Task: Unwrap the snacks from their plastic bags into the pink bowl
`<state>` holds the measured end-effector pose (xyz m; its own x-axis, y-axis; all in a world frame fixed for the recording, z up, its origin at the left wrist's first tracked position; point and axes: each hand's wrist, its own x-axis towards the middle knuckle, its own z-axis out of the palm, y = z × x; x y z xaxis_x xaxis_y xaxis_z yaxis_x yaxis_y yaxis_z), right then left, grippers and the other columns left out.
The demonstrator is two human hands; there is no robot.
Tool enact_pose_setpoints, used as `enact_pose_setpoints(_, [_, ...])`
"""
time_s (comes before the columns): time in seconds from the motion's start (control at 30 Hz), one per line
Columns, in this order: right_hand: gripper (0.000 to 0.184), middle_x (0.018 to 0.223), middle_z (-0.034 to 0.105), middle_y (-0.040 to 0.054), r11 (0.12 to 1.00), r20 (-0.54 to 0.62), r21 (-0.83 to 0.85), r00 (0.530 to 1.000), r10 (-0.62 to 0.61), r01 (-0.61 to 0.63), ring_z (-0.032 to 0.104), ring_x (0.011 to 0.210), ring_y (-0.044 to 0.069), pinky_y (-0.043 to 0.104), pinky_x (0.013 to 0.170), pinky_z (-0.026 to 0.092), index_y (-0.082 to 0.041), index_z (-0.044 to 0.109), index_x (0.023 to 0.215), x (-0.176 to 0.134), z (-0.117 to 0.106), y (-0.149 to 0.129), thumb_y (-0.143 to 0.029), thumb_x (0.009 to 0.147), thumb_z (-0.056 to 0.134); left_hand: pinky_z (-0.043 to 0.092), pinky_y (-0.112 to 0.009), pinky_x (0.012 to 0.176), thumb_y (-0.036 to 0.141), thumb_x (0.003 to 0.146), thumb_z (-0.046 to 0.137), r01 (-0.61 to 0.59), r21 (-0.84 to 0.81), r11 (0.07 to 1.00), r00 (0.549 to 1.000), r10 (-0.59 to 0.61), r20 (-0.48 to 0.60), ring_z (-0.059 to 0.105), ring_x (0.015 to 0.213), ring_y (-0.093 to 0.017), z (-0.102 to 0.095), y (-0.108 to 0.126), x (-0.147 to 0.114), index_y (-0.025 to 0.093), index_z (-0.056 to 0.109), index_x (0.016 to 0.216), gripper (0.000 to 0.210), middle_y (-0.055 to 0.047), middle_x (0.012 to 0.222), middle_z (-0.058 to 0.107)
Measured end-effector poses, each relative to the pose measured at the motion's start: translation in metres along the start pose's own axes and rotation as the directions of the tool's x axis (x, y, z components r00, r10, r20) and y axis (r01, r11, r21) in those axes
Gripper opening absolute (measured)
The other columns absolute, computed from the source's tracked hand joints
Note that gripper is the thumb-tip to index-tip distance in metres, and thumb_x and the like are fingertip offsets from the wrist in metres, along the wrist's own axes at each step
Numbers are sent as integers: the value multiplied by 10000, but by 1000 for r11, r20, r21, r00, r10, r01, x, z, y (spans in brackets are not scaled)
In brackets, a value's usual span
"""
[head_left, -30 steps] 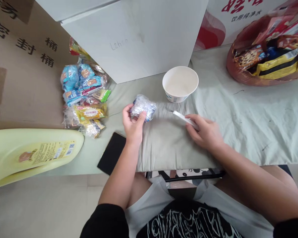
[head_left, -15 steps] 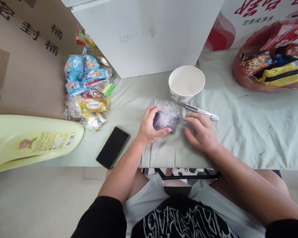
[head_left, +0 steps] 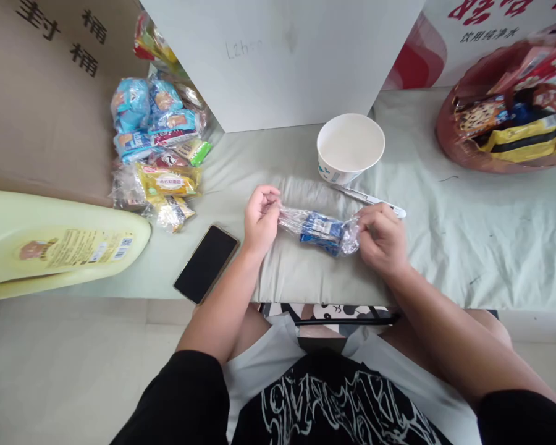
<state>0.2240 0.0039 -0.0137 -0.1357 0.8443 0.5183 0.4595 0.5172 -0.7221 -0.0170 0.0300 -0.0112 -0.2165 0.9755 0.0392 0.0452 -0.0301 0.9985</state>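
Between my hands a blue snack packet is wrapped in clear plastic film. My left hand pinches the stretched left end of the film. At the other side, my right hand is closed on the bunched right end. A white utility knife lies on the cloth just beyond my right hand, its tip close to the base of a white paper bowl. The bowl stands upright, and its inside looks white.
A phone lies left of my forearm. Several wrapped snacks are heaped by a cardboard box. A pale yellow jug lies at the left. Behind stands a white box; a reddish basket holds snacks at the right.
My right hand has closed on the film's right end. My left hand has shifted left, and the film, bunched before, is now stretched out with the blue packet showing. The view has shifted slightly.
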Motion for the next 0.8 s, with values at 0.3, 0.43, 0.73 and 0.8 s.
enact_pose_setpoints(0.3, [259, 1017, 620, 79, 991, -309, -127, 951, 10, -52, 614, 1011, 273, 483, 888, 492, -240, 657, 1062, 7, -29, 11, -330, 869, 510, 521, -349, 902, 181, 767, 528, -269, 457, 848, 949, 314, -23, 630, 1012, -214, -32, 6, 4, 210, 670, 896, 194, -60, 1027, 657])
enact_pose_setpoints(0.43, [437, 1099, 702, 113, 984, 118, -133, 988, -100, 116, 658, 1050, 308, 523, 942, 504, -223, 618, 1198, 8, -16, 5, -493, 856, 617, 526, -395, 980, 323, 848, 626, -405, 553, 728, 909, 258, 327, 650, 1057, -233, -30, 12, 0, 201, 718, 927, 171, -82, 1118, 678])
enact_pose_setpoints(0.73, [142, 841, 722, 41, 994, -47, 96, 998, -51, 55, 712, 827, 222, 418, 815, 568, -248, 630, 811, 7, -41, -5, -337, 916, 593, 590, -358, 759, 318, 889, 651, -634, 261, 729, 772, 619, 145, 710, 783, -186, -36, 35, -20, 230, 685, 736, 179, -16, 767, 702])
enact_pose_setpoints(0.8, [195, 799, 731, 28, 966, 153, 252, 983, -102, 61, 710, 736, 187, 348, 708, 571, -247, 658, 869, 6, -52, -8, -364, 964, 533, 549, -280, 585, 299, 895, 645, -528, 61, 847, 790, 464, 402, 686, 612, -155, -41, 51, -28, 235, 726, 739, 186, -19, 698, 720])
